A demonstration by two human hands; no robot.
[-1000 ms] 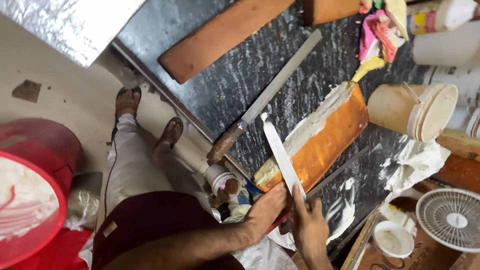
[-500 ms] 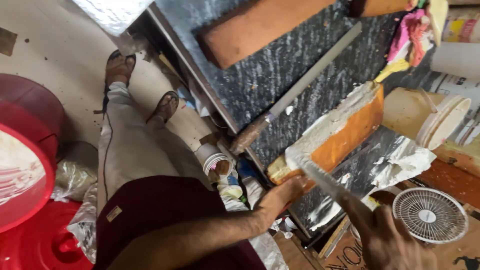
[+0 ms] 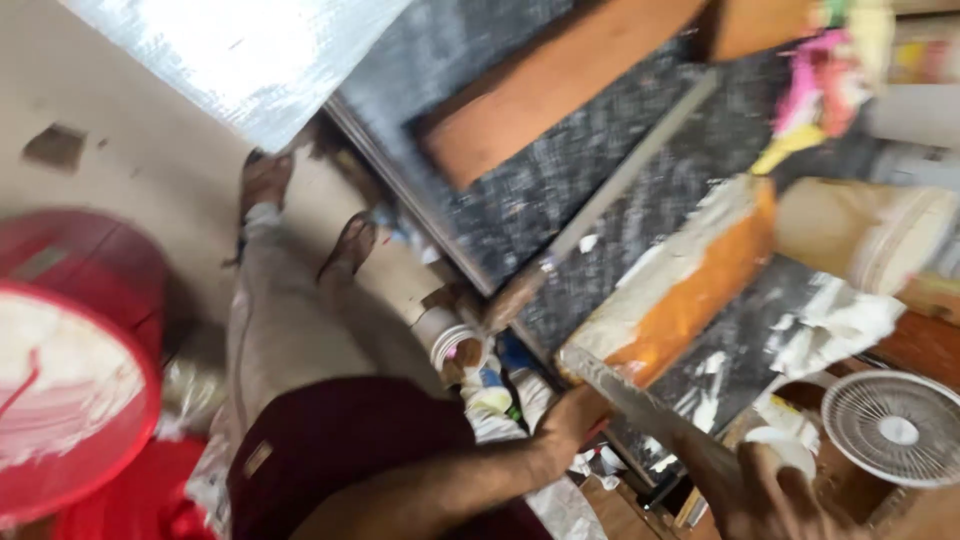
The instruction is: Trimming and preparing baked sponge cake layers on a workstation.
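A long cake slab (image 3: 690,285), orange on its side with white cream on top, lies on the dark speckled counter (image 3: 520,210). My right hand (image 3: 770,495), at the bottom right, is shut on a long flat spatula knife (image 3: 630,400) whose blade reaches to the slab's near end. My left hand (image 3: 575,420) sits with curled fingers at the counter edge just below that end; blur hides whether it grips anything. The whole frame is motion-blurred.
A second long knife (image 3: 610,190) with a wooden handle lies on the counter beside a plain brown slab (image 3: 560,85). A tan bucket (image 3: 870,240), crumpled paper (image 3: 835,325) and a small white fan (image 3: 895,425) are at right. A red tub (image 3: 60,400) stands on the floor at left.
The view has swung and blurred. My right hand has drawn the spatula knife back off the cream top to the slab's near end. My left hand has stayed at that end.
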